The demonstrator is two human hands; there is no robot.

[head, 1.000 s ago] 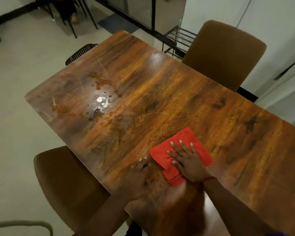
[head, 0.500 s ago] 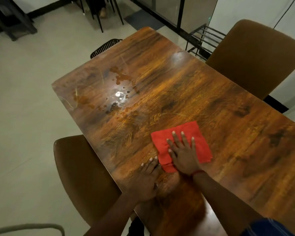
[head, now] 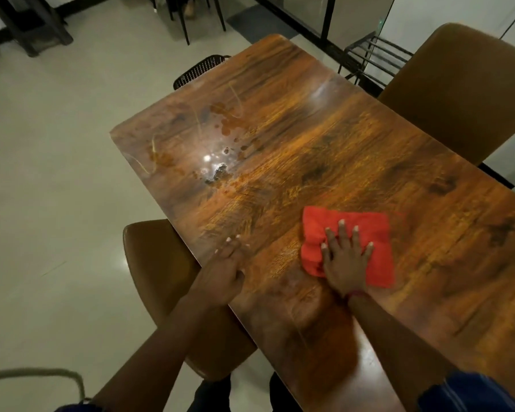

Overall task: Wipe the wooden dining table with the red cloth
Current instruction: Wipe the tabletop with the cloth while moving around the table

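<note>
Fingers (head: 342,233) of right hand (head: 344,263) spread flat on cloth (head: 369,230).
Left hand (head: 223,272) rests open at table (head: 324,138) edge, holding nothing.

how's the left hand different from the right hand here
The right hand lies flat with spread fingers on the red cloth; the left hand rests bare on the table. The left sits at the table's edge, the right further in. Both press palm-down, gripping nothing.
</note>
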